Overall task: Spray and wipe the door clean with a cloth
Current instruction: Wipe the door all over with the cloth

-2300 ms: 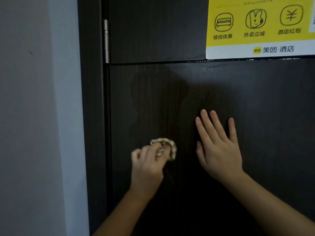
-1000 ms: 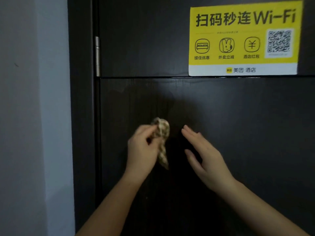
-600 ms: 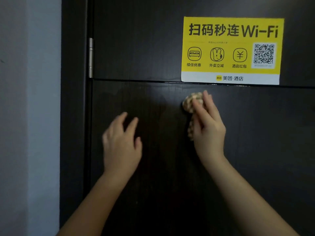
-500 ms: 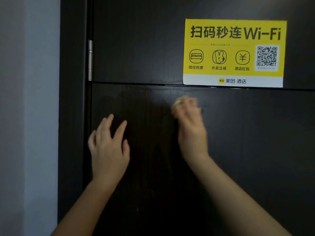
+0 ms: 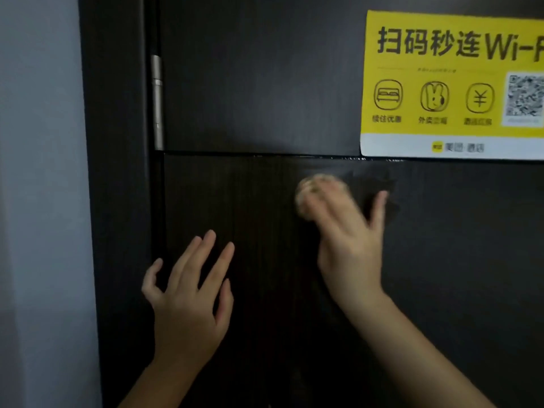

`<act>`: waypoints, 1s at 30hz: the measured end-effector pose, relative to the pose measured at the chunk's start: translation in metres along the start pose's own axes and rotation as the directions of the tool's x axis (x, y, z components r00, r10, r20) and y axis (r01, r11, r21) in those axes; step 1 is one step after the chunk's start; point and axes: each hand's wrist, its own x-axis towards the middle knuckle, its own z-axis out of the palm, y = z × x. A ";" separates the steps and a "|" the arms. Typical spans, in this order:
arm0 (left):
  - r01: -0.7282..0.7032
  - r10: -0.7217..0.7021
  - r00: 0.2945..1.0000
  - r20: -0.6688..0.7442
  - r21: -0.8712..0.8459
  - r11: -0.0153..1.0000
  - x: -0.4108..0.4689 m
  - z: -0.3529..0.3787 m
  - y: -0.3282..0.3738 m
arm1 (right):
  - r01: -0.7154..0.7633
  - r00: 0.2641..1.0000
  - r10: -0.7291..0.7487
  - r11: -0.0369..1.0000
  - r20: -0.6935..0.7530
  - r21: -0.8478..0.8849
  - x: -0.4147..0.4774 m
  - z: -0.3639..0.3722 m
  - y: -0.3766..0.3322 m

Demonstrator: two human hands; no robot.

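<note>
cloth [image 5: 309,191]: pale, bunched, blurred; we press it on the door [image 5: 265,83], just below-left of the sticker [image 5: 453,83].
right hand [image 5: 347,245]: on the cloth; grip blurred, we cannot tell.
left hand [image 5: 188,298]: grip spread, further below-left of the sticker.

Left hand [image 5: 188,298] and right hand [image 5: 347,245] are bare, forearms too.

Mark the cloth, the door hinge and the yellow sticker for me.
cloth [image 5: 306,194]: head view, left part of the blurred pale bunch.
door hinge [image 5: 157,101]: head view, middle of the metal barrel.
yellow sticker [image 5: 453,69]: head view, yellow field just under the headline.
</note>
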 end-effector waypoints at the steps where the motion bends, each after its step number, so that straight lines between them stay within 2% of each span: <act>1: 0.001 -0.001 1.000 0.008 -0.001 1.000 0.003 0.000 -0.001 | -0.108 0.994 0.108 0.994 -0.030 0.017 0.011 0.000 0.000; 2: 0.004 -0.005 1.000 0.018 0.001 1.000 0.005 0.000 -0.002 | -0.120 0.993 0.120 0.992 -0.006 0.039 0.015 0.002 -0.007; 5: -0.013 0.010 0.998 0.066 0.034 0.999 0.004 -0.004 -0.004 | 0.148 0.973 -0.160 0.985 0.168 0.086 -0.012 -0.005 -0.022; 6: -0.022 0.018 0.996 0.086 0.053 0.998 0.002 -0.005 -0.005 | 0.164 0.965 -0.174 0.984 0.195 0.066 -0.016 -0.012 -0.015; 9: -0.003 -0.019 0.986 0.166 0.127 0.992 -0.012 -0.005 -0.005 | -0.089 0.990 0.087 0.996 0.112 0.013 -0.020 -0.023 0.009; 10: 0.006 -0.039 0.977 0.210 0.154 0.988 -0.016 -0.006 -0.005 | -0.092 0.988 0.089 0.996 0.129 0.017 -0.031 -0.025 0.009; 11: 0.004 -0.053 0.964 0.260 0.186 0.983 -0.019 -0.007 -0.006 | 0.028 0.981 -0.033 0.999 0.192 0.030 -0.050 -0.026 0.005; 13: -0.013 -0.073 0.936 0.346 0.239 0.971 -0.023 -0.011 -0.005 | 0.323 0.897 -0.333 0.943 0.290 0.081 -0.088 -0.035 0.011; 14: -0.009 -0.089 0.926 0.368 0.258 0.966 -0.026 -0.013 -0.003 | 0.362 0.879 -0.369 0.929 0.301 0.081 -0.094 -0.041 0.020; 15: -0.003 -0.106 0.916 0.386 0.270 0.963 -0.030 -0.016 0.001 | 0.305 0.905 -0.307 0.951 0.294 0.054 -0.095 -0.045 0.029; 17: -0.002 -0.129 0.891 0.435 0.287 0.958 -0.044 -0.021 0.009 | 0.064 0.963 -0.064 0.998 0.263 0.005 -0.098 -0.049 0.030; 18: -0.004 -0.139 0.882 0.451 0.300 0.954 -0.054 -0.023 0.013 | 0.048 0.959 -0.053 0.999 0.278 0.024 -0.105 -0.047 0.023; 19: -0.003 -0.155 0.870 0.468 0.320 0.947 -0.064 -0.024 0.016 | 0.157 0.927 -0.174 0.985 0.331 0.077 -0.117 -0.044 0.013; 20: -0.005 -0.177 0.853 0.492 0.346 0.938 -0.074 -0.025 0.019 | 0.325 0.849 -0.353 0.936 0.393 0.139 -0.131 -0.043 0.007; 21: -0.003 -0.204 0.834 0.512 0.375 0.927 -0.083 -0.026 0.022 | 0.489 0.737 -0.513 0.854 0.440 0.176 -0.138 -0.043 0.009; 22: 0.009 -0.231 0.825 0.516 0.396 0.918 -0.091 -0.027 0.024 | 0.559 0.678 -0.579 0.806 0.453 0.194 -0.135 -0.045 0.015; 23: 0.029 -0.253 0.825 0.506 0.409 0.912 -0.097 -0.028 0.026 | 0.536 0.707 -0.554 0.825 0.440 0.178 -0.126 -0.046 0.019; 25: 0.071 -0.289 0.823 0.489 0.416 0.907 -0.108 -0.028 0.032 | 0.333 0.847 -0.345 0.937 0.404 0.101 -0.117 -0.045 0.014; 26: 0.095 -0.303 0.826 0.475 0.413 0.906 -0.115 -0.028 0.036 | 0.257 0.876 -0.273 0.962 0.398 0.093 -0.124 -0.043 0.005; 27: 0.127 -0.320 0.832 0.454 0.405 0.905 -0.124 -0.027 0.039 | 0.272 0.858 -0.295 0.955 0.420 0.114 -0.142 -0.043 -0.006; 28: 0.166 -0.339 0.833 0.436 0.389 0.906 -0.134 -0.026 0.042 | 0.355 0.804 -0.392 0.920 0.448 0.168 -0.169 -0.041 -0.015; 30: 0.215 -0.365 0.821 0.440 0.354 0.910 -0.158 -0.023 0.045 | 0.572 0.599 -0.598 0.785 0.533 0.237 -0.218 -0.045 -0.018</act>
